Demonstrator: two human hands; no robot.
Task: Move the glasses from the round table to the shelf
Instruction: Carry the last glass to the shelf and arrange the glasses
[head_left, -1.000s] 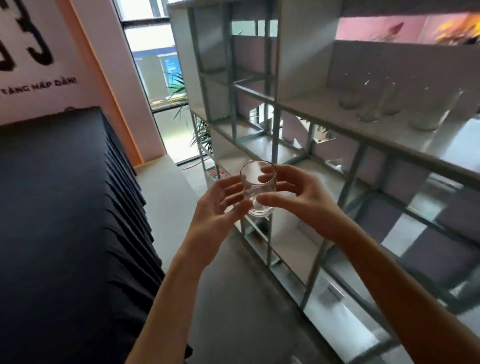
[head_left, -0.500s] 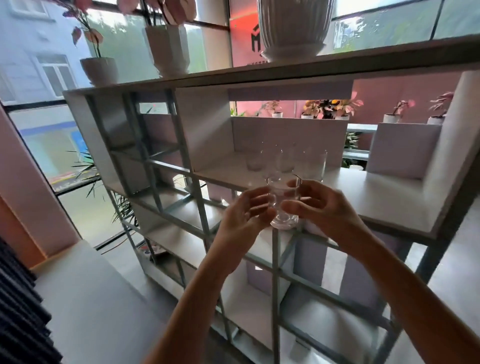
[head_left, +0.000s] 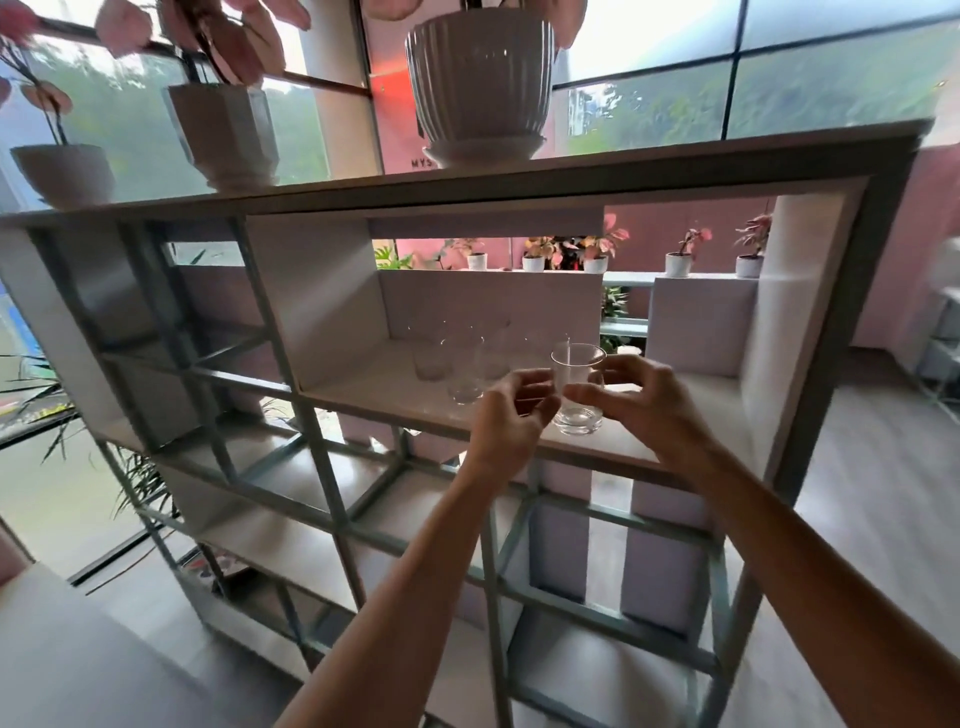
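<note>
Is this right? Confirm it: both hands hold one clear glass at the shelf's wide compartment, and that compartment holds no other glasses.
Not quite. The head view shows several other glasses already in the compartment, left of the held glass. Left hand and right hand do hold it.

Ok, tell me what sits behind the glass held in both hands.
Behind the held glass, several clear glasses stand on the shelf, left of it. The left hand covers part of one; their exact count is unclear.
</note>
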